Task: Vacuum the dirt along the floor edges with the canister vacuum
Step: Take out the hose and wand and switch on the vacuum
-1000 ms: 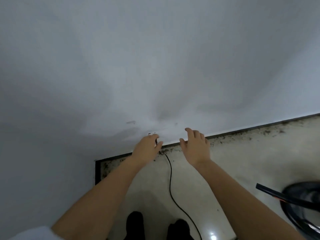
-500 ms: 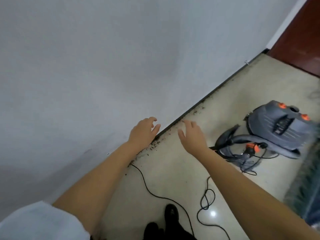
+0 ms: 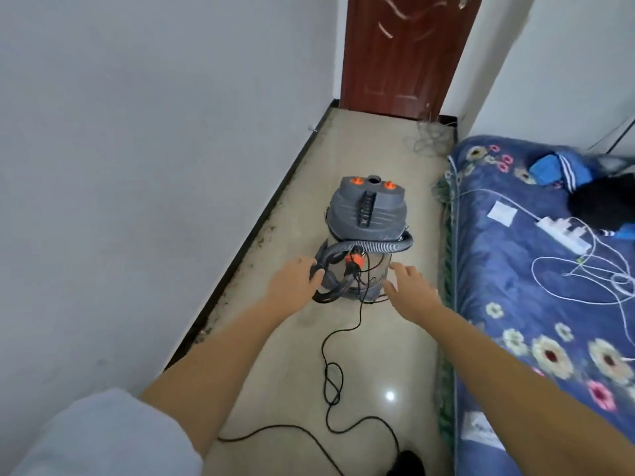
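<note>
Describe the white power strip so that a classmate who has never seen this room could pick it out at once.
Start at the blue flowered mattress along the right of the floor. Near its far end, beside a black bundle, lies the white power strip. It is the only long rigid white bar there, with thin white cables looping off it.

Floral mattress (image 3: pixel 536 304), brown door (image 3: pixel 405 53)

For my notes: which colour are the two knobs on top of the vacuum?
Orange; the two knobs sit on the grey vacuum lid, clearest in the head view.
</note>
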`<state>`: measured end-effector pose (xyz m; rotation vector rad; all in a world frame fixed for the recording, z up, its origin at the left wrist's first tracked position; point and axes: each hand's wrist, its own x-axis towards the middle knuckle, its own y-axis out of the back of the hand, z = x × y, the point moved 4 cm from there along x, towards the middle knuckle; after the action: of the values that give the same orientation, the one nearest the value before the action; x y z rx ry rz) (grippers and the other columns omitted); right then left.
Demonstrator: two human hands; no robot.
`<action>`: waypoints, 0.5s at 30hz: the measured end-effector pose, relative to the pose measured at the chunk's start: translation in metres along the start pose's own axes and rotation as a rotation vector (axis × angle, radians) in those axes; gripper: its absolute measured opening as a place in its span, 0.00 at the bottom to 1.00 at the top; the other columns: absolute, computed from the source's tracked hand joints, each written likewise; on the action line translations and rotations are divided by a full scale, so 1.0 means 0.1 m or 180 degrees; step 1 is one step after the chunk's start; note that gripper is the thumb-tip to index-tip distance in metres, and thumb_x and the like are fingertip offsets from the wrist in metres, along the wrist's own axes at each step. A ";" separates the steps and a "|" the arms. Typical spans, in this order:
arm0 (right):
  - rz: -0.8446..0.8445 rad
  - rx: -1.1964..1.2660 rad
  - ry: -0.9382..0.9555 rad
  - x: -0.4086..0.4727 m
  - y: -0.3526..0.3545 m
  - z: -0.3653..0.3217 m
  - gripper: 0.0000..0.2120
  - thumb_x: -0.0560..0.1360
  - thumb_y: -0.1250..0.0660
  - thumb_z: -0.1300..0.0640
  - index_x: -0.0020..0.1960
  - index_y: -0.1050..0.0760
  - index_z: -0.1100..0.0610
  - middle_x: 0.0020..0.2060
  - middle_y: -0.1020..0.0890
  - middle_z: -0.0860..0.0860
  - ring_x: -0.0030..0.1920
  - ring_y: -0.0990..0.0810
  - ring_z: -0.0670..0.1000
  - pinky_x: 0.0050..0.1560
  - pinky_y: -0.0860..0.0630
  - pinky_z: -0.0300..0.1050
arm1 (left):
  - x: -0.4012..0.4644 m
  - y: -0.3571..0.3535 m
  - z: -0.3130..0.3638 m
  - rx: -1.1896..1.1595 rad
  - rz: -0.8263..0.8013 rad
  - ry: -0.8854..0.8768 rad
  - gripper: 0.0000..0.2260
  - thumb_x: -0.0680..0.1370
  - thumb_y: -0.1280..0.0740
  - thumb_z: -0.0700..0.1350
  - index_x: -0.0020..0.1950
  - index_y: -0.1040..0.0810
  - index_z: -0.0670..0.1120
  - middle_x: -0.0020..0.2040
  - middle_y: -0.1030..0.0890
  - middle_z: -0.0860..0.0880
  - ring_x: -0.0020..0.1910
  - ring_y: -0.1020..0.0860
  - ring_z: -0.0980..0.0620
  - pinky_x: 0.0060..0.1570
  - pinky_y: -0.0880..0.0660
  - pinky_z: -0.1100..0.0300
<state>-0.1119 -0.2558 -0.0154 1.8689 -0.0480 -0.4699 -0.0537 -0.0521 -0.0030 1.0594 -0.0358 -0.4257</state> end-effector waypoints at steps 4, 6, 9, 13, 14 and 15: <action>-0.0204 -0.0052 -0.0127 0.24 0.22 0.88 0.22 0.82 0.48 0.48 0.74 0.42 0.54 0.69 0.33 0.57 0.67 0.32 0.59 0.65 0.35 0.56 | 0.44 -0.41 0.67 -0.0037 0.0020 0.0217 0.15 0.82 0.44 0.49 0.63 0.28 0.42 0.58 0.23 0.42 0.57 0.25 0.43 0.56 0.29 0.52; -0.0302 -0.0080 -0.0128 0.35 0.34 1.25 0.23 0.82 0.48 0.49 0.74 0.43 0.54 0.69 0.34 0.57 0.68 0.33 0.59 0.65 0.35 0.56 | 0.61 -0.61 1.10 -0.0082 -0.0030 0.0237 0.15 0.82 0.45 0.49 0.61 0.27 0.43 0.57 0.22 0.44 0.56 0.25 0.43 0.54 0.30 0.53; -0.0383 -0.0124 -0.0129 0.52 0.53 1.68 0.23 0.82 0.48 0.49 0.75 0.43 0.53 0.70 0.35 0.57 0.68 0.33 0.59 0.66 0.36 0.55 | 0.78 -0.92 1.59 -0.0227 -0.0115 0.0221 0.13 0.81 0.44 0.48 0.59 0.27 0.42 0.52 0.22 0.44 0.54 0.24 0.44 0.54 0.27 0.51; -0.0462 -0.0007 -0.0091 0.82 0.69 1.94 0.22 0.82 0.48 0.50 0.74 0.44 0.54 0.70 0.35 0.57 0.68 0.33 0.60 0.64 0.35 0.55 | 1.00 -1.09 1.73 -0.0401 -0.0200 0.0500 0.15 0.81 0.44 0.50 0.62 0.27 0.43 0.52 0.22 0.45 0.52 0.24 0.46 0.55 0.27 0.51; -0.0491 0.0076 -0.0059 0.91 0.70 1.95 0.22 0.82 0.48 0.50 0.74 0.44 0.55 0.69 0.35 0.58 0.67 0.33 0.60 0.65 0.34 0.55 | 1.06 -1.07 1.72 -0.0454 -0.0181 0.0609 0.15 0.82 0.45 0.49 0.64 0.29 0.43 0.54 0.24 0.46 0.53 0.25 0.47 0.55 0.28 0.54; -0.0528 0.0169 -0.0027 1.01 0.69 1.95 0.22 0.82 0.48 0.51 0.74 0.43 0.55 0.69 0.34 0.58 0.67 0.33 0.61 0.65 0.33 0.55 | 1.16 -1.06 1.67 -0.0447 -0.0103 0.0717 0.16 0.82 0.45 0.48 0.65 0.30 0.42 0.55 0.24 0.45 0.53 0.26 0.47 0.54 0.30 0.55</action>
<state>-0.0720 -0.4820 -0.0348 1.9315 0.0904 -0.5956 -0.0202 -0.2772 -0.0302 0.9647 0.2090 -0.3309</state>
